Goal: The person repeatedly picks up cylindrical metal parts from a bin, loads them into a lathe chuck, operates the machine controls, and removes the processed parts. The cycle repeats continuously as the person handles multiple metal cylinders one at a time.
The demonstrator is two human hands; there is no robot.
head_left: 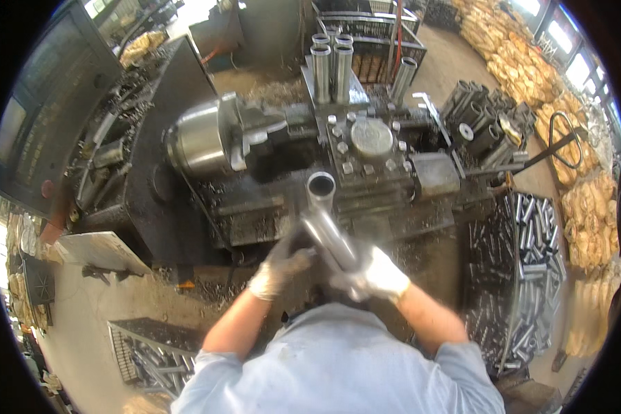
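At the lathe (369, 190), head view — a metal tube (334, 240) slanted between the gloved left hand (281, 268) and the gloved right hand (375, 274).
The right hand was clamped around the tube's near end; the left reached its left side, though blur hid whether those fingers had closed — I could not tell. Just beyond the far end was an open-mouthed tube (321, 186). The chuck (205, 138) stood farther left, the bolt-ringed tool post (372, 138) beyond, with upright tubes (332, 72) behind it.

Tan sacks (521, 58) piled upper right
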